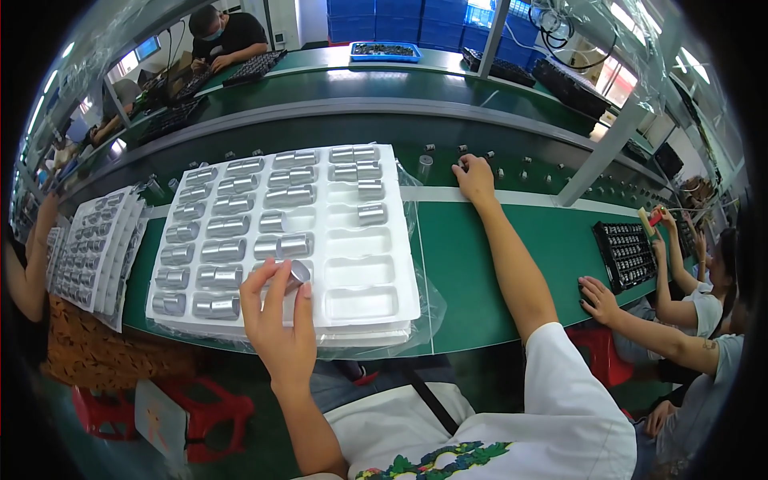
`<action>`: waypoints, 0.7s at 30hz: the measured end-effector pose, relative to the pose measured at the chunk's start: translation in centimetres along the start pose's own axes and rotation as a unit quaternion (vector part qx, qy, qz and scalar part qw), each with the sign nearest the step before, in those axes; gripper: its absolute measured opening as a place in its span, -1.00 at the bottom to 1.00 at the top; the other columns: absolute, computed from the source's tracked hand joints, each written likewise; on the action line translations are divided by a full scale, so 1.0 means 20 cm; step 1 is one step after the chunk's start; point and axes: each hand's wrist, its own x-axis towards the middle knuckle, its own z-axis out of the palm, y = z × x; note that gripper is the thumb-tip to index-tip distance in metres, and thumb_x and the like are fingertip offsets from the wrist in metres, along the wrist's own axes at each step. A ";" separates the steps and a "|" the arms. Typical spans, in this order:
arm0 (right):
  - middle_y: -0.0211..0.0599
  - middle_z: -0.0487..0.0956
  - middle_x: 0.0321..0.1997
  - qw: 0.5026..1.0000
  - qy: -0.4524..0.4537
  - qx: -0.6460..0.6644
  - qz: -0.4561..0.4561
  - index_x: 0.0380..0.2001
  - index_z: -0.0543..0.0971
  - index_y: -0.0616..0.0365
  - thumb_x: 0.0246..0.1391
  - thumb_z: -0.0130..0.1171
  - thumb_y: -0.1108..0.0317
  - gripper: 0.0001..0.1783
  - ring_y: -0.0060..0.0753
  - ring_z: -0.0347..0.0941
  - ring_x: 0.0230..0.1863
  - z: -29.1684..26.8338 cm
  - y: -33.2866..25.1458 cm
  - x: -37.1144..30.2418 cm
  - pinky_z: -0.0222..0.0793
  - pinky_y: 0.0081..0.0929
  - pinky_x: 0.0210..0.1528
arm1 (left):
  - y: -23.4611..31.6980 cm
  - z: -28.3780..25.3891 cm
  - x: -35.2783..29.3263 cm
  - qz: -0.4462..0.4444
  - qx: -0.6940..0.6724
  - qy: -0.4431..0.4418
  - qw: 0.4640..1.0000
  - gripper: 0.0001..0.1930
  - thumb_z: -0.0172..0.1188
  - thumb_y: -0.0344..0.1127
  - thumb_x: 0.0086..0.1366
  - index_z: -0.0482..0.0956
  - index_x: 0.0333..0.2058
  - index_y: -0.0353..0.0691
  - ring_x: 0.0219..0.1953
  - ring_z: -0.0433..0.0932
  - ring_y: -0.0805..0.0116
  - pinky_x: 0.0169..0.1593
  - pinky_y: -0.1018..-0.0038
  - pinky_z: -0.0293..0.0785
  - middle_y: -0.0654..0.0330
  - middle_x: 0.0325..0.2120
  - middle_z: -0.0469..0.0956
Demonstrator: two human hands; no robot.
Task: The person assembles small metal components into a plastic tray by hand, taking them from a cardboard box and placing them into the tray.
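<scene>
A white moulded tray [362,240] lies before me, its pockets partly filled with silver metal cylinders [226,250]. My left hand [280,308] is closed on one silver cylinder [298,274], which it holds tilted over the tray's near part. Farther off to the right, my right hand [478,180] reaches over the belt [528,152], fingertips pinched together at a small metal part that they mostly hide. Several small metal parts [501,173] stand along the belt near that hand. An upright silver cylinder [425,165] stands between the tray and my right hand.
More trays of cylinders [92,244] are stacked at the left, beside a person's arm. Clear plastic wrap [428,308] sticks out around my tray. A metal post [596,148] rises at right. Co-workers sit there beside a black tray [624,254]; another person works across the line.
</scene>
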 end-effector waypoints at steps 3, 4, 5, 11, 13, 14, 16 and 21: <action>-0.12 0.64 -0.22 0.995 0.035 0.094 -0.001 -0.15 0.64 0.22 0.04 0.32 0.20 -0.63 -0.22 0.61 -0.18 -0.01 -0.03 0.04 0.50 -0.32 -0.04 | 0.01 0.00 -0.02 0.051 -0.039 0.048 0.997 -0.65 0.24 -0.54 0.25 0.56 0.03 -0.33 0.02 0.50 0.16 0.06 0.36 0.48 0.02 0.02 0.46; -0.05 0.63 -0.19 0.971 0.032 0.235 0.021 -0.11 0.61 0.26 0.01 0.35 0.27 -0.60 -0.19 0.61 -0.15 -0.04 -0.07 0.05 0.49 -0.36 -0.02 | 0.01 0.03 -0.03 0.030 -0.163 0.065 0.984 -0.63 0.23 -0.54 0.27 0.52 0.07 -0.33 0.02 0.51 0.18 0.05 0.36 0.49 0.00 0.05 0.45; -0.11 0.64 -0.17 0.964 0.046 0.263 0.000 -0.11 0.61 0.27 0.00 0.37 0.30 -0.60 -0.29 0.61 -0.14 -0.09 -0.10 0.06 0.48 -0.42 -0.02 | 0.01 0.06 -0.04 0.009 -0.285 0.083 0.955 -0.60 0.22 -0.54 0.29 0.48 0.11 -0.34 0.01 0.52 0.20 0.04 0.36 0.51 -0.01 0.08 0.44; -0.31 0.59 -0.14 0.821 -0.099 0.561 -0.046 -0.01 0.57 0.32 0.13 0.29 0.44 -0.65 -0.56 0.52 -0.17 -0.56 -0.71 -0.04 0.43 -0.63 -0.08 | 0.02 0.03 -0.03 -0.136 -0.520 0.009 0.843 -0.62 0.15 -0.49 0.35 0.43 0.13 -0.30 0.10 0.52 0.15 0.15 0.29 0.51 -0.14 0.15 0.44; -0.26 0.57 -0.13 0.703 -0.210 0.675 -0.079 0.06 0.52 0.37 0.23 0.20 0.40 -0.62 -0.49 0.51 -0.16 -0.68 -0.91 -0.15 0.44 -0.59 -0.12 | -0.01 0.02 -0.02 -0.124 -0.578 0.002 0.806 -0.66 0.14 -0.47 0.37 0.44 0.11 -0.30 0.13 0.52 0.02 0.19 0.27 0.49 -0.16 0.13 0.46; -0.22 0.55 -0.11 0.679 -0.255 0.683 -0.094 0.09 0.50 0.39 0.26 0.15 0.36 -0.60 -0.44 0.51 -0.14 -0.72 -0.99 -0.22 0.47 -0.55 -0.10 | -0.02 0.01 -0.03 -0.126 -0.575 0.006 0.808 -0.66 0.14 -0.47 0.37 0.44 0.11 -0.30 0.13 0.52 0.02 0.19 0.27 0.49 -0.16 0.13 0.46; -0.17 0.52 -0.08 0.650 -0.341 0.670 -0.116 0.14 0.46 0.42 0.32 0.08 0.30 -0.55 -0.35 0.51 -0.10 -0.82 -1.13 -0.39 0.50 -0.46 -0.05 | -0.01 0.02 -0.04 -0.175 -0.587 0.000 0.790 -0.69 0.11 -0.49 0.38 0.45 0.09 -0.31 0.08 0.56 -0.04 0.15 0.26 0.52 -0.15 0.08 0.49; -0.18 0.48 -0.06 0.710 -0.376 0.561 -0.202 0.16 0.46 0.36 0.23 0.17 0.39 -0.53 -0.31 0.52 -0.07 -0.90 -1.29 -0.65 0.53 -0.36 -0.02 | 0.03 -0.02 -0.04 -0.209 -0.654 -0.036 0.726 -0.63 0.17 -0.59 0.32 0.47 0.10 -0.36 0.04 0.58 0.13 0.10 0.24 0.56 -0.05 -0.03 0.56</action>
